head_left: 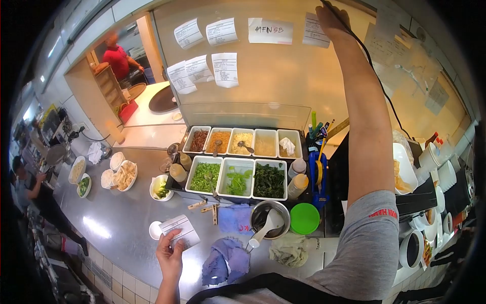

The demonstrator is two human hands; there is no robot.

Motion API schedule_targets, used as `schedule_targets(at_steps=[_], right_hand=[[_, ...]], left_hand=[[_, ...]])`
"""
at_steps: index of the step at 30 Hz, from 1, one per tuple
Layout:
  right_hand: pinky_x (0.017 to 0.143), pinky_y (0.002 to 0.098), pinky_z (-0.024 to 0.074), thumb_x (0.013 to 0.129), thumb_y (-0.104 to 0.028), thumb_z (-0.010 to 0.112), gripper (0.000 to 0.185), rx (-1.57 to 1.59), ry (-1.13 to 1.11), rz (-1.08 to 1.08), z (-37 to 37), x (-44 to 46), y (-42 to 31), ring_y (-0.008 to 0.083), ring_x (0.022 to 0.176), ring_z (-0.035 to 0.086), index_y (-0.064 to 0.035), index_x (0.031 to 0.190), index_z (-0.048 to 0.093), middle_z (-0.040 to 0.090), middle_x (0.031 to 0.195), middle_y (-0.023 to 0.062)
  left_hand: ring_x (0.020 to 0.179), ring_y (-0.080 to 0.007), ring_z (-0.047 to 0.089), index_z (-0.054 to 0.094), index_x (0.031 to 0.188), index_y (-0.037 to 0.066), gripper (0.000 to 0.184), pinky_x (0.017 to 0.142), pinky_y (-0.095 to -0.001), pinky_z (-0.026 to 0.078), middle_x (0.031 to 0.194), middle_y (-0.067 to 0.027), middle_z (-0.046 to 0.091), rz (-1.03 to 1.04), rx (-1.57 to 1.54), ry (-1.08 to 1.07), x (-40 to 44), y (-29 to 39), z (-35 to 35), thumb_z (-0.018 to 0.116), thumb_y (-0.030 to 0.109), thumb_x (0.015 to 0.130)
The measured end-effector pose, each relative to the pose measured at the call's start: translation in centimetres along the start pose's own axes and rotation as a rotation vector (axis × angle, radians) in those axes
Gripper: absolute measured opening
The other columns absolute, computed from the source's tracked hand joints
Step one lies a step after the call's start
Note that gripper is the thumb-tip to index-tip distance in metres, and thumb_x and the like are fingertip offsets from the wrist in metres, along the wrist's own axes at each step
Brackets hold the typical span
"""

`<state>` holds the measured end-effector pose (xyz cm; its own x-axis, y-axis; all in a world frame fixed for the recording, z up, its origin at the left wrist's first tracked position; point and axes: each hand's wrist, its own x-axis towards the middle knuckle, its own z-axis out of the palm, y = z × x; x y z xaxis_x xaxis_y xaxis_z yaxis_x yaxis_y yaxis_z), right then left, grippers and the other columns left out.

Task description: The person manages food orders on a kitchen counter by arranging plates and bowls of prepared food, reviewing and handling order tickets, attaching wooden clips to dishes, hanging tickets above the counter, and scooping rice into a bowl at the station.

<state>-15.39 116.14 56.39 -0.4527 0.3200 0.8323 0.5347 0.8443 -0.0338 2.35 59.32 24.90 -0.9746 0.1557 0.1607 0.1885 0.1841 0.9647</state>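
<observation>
A white printed order slip (180, 232) is pinched between the thumb and fingers of my left hand (171, 256), low over the steel counter. Beside that slip sits a small white bowl (156, 230). My right arm reaches up to the wall panel, where my right hand (332, 23) is at the edge of another order slip (315, 31). A dark cable crosses that hand, and its fingers are partly cut off by the frame, so their grip is unclear. Several more order slips (225, 70) hang on the panel to the left, with a handwritten note (270, 31) among them.
Topping trays (205, 176) stand in two rows at the counter's back. In front are clothespins (215, 214), a blue cloth (226, 261), a metal pot (271, 219) with a white ladle, and a green lid (305, 218). Food bowls (125, 176) sit left. A person in red stands beyond the hatch.
</observation>
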Motion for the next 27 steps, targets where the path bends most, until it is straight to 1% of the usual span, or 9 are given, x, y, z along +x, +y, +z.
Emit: schedule_targets(at_steps=[3, 6, 12, 15, 16, 19, 22, 25, 27], right_hand=[[0.070, 0.0376, 0.0413, 0.090, -0.015, 0.041, 0.020, -0.348, 0.016, -0.120, -0.4, -0.1, -0.2, 0.0251, 0.080, 0.059, -0.0017, 0.092, 0.056, 0.061, 0.085, 0.0146], [0.070, 0.0373, 0.0421, 0.091, -0.015, 0.041, 0.021, -0.379, 0.034, -0.109, -0.3, 0.2, -0.3, 0.0248, 0.080, 0.060, -0.0003, 0.091, 0.057, 0.061, 0.089, 0.0141], [0.079, 0.0408, 0.0441, 0.088, -0.006, 0.042, 0.019, -0.152, 0.203, -0.030, -0.9, -0.8, -1.6, 0.0269, 0.084, 0.062, -0.0021, 0.093, 0.060, 0.064, 0.089, 0.0165], [0.089, 0.0409, 0.0420, 0.091, -0.032, 0.035, 0.029, 0.344, 0.100, 0.257, -1.3, -2.0, -1.9, 0.0279, 0.106, 0.056, -0.0141, 0.104, 0.054, 0.061, 0.105, 0.0121], [0.093, 0.0420, 0.0411, 0.093, -0.032, 0.029, 0.032, 0.215, 0.077, 0.132, -0.7, -1.5, -1.5, 0.0315, 0.110, 0.054, -0.0141, 0.109, 0.051, 0.060, 0.109, 0.0137], [0.095, 0.0431, 0.0397, 0.094, -0.032, 0.026, 0.034, 0.111, 0.191, 0.023, 3.0, 0.0, -0.1, 0.0329, 0.110, 0.054, -0.0130, 0.112, 0.048, 0.057, 0.117, 0.0131], [0.093, 0.0418, 0.0410, 0.094, -0.030, 0.027, 0.033, 0.059, 0.105, 0.046, 4.6, 1.1, 0.8, 0.0328, 0.109, 0.055, -0.0115, 0.113, 0.048, 0.053, 0.122, 0.0121], [0.087, 0.0399, 0.0450, 0.093, -0.023, 0.031, 0.029, 0.438, 0.013, 0.267, -0.3, -1.8, -2.0, 0.0306, 0.105, 0.057, -0.0118, 0.114, 0.048, 0.054, 0.119, 0.0145], [0.084, 0.0392, 0.0464, 0.092, -0.022, 0.033, 0.029, 0.318, 0.297, 0.067, 2.9, -1.6, -0.3, 0.0306, 0.101, 0.058, -0.0114, 0.114, 0.050, 0.057, 0.113, 0.0163]], left_hand=[[0.101, -0.0174, 0.052, 0.062, 0.103, 0.000, 0.024, 0.083, -0.0255, 0.044, 0.109, -0.0071, 0.052, 0.000, 0.003, 0.002, 0.2, -0.2, 0.2, 0.057, -0.004, 0.080], [0.101, -0.0177, 0.052, 0.062, 0.103, 0.000, 0.024, 0.083, -0.0257, 0.044, 0.109, -0.0077, 0.052, -0.003, -0.006, 0.003, 0.3, -0.7, 0.3, 0.057, -0.004, 0.080], [0.102, -0.0180, 0.051, 0.062, 0.103, 0.000, 0.025, 0.083, -0.0255, 0.044, 0.110, -0.0095, 0.050, 0.016, 0.031, -0.006, 0.6, -1.7, 0.5, 0.055, -0.005, 0.079], [0.102, -0.0180, 0.051, 0.062, 0.103, 0.000, 0.026, 0.083, -0.0253, 0.044, 0.109, -0.0093, 0.049, -0.030, -0.016, -0.021, 0.6, -1.3, 1.0, 0.055, -0.006, 0.079], [0.101, -0.0179, 0.051, 0.062, 0.104, 0.000, 0.026, 0.083, -0.0253, 0.044, 0.109, -0.0090, 0.049, -0.026, -0.017, -0.025, 0.6, -1.2, 1.0, 0.055, -0.005, 0.079], [0.100, -0.0175, 0.051, 0.062, 0.104, 0.000, 0.025, 0.082, -0.0253, 0.044, 0.109, -0.0087, 0.049, -0.025, -0.031, -0.020, 0.5, -1.4, 1.0, 0.056, -0.005, 0.080], [0.099, -0.0169, 0.051, 0.062, 0.104, 0.000, 0.025, 0.082, -0.0250, 0.044, 0.107, -0.0083, 0.049, -0.010, -0.021, -0.017, 0.7, -1.2, 1.1, 0.056, -0.004, 0.080], [0.097, -0.0162, 0.051, 0.062, 0.105, 0.000, 0.025, 0.081, -0.0239, 0.043, 0.103, -0.0074, 0.049, -0.001, -0.053, -0.022, 1.1, -0.6, 1.4, 0.056, -0.005, 0.081], [0.097, -0.0158, 0.051, 0.062, 0.105, 0.000, 0.026, 0.081, -0.0231, 0.042, 0.101, -0.0067, 0.049, 0.012, -0.055, -0.029, 1.5, 0.0, 1.7, 0.055, -0.005, 0.081]])
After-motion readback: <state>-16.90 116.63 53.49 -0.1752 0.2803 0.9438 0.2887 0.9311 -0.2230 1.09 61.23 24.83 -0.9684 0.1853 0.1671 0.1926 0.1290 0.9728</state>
